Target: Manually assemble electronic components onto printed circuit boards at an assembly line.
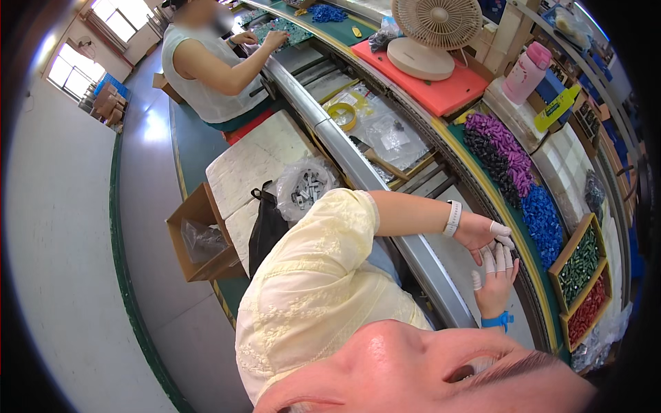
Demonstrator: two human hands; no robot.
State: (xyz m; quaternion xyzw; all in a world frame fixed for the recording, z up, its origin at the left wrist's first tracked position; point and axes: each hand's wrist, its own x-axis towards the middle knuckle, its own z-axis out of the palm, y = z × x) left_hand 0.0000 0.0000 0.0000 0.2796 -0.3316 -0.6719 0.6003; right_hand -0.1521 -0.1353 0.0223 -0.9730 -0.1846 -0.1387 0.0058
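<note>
Both hands meet over the pale strip of worktop (460, 265) just inside the curved metal rail (358, 172). Left hand (482, 234), w/ a white wristband (453, 218), comes in from the left, its grip narrow: thumb & forefinger pinch at the white finger cots (497, 260) on the right hand (497, 286). Right hand, blue wrist strap (497, 320), is held palm-up w/ fingers spread upward, grip wide, holding nothing; cots cover several fingertips. Left hand's fingertips carry cots too. Just beyond the hands, across the yellow-edged green belt (533, 275), lie heaps of small parts: blue pile (542, 220) nearest, then purple pile (506, 141) w/ black parts (485, 155) alongside. To the right, wooden trays w/ green parts (580, 265) & red parts (589, 310). Farther up: beige desk fan (434, 31) on an orange-red foam pad (441, 86), pink bottle (525, 72) near it, yellow tape roll (342, 115) & clear plastic bags (389, 134) on the lower shelf. Left of the rail: bag of metal parts (306, 189), black bag (265, 230), open cardboard box (200, 237) on the floor. A co-worker (206, 69) sits farther along, hands on a green board. The person's own yellow sleeve (310, 289) & face fill the lower frame, hiding the near worktop.
</note>
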